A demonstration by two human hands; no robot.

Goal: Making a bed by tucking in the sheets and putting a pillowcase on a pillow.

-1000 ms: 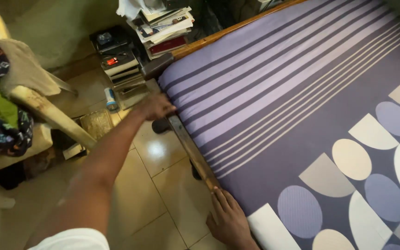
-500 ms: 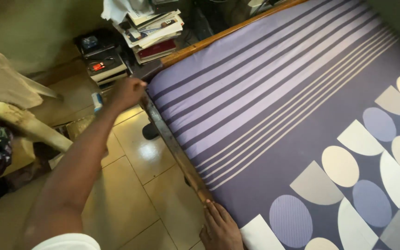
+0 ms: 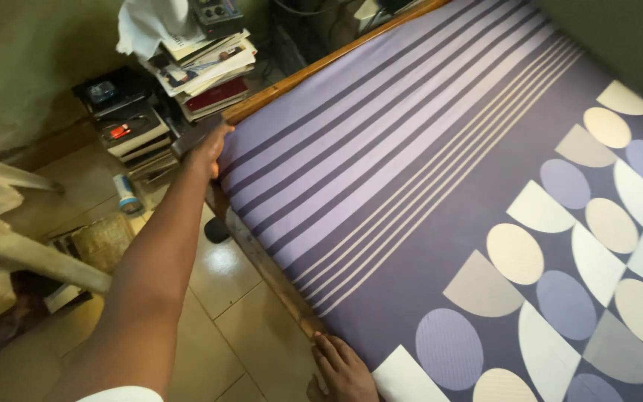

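Purple striped sheet (image 3: 411,171) lies flat over the mattress, stripes at the head end, circles and half-circles nearer the foot. Step in hand, as I judge it: seating the sheet's edge along the near side of the wooden frame (image 3: 262,264).

Left hand (image 3: 208,149) reaches out to the far corner, fingers together and pressed on the sheet's edge where it meets the frame corner. Whether it pinches cloth or only presses, I cannot tell. Right hand (image 3: 344,368) rests low on the same edge, fingers spread flat, holding nothing that I can see.

Next move, by my reckoning, calls for a firm hold at the corner and an even pull along the side rail, so the stripes stay straight and no slack bunches between the two hands.

Count:
- hands: two, both on the near edge
- sheet: one
- stack of books (image 3: 206,71): one, by the headboard
- dark boxes (image 3: 117,123) piled on the floor: a few; exact number unclear
- small can (image 3: 125,195) on the tile floor (image 3: 247,327): one
- pale chair arm (image 3: 31,257): one, at left
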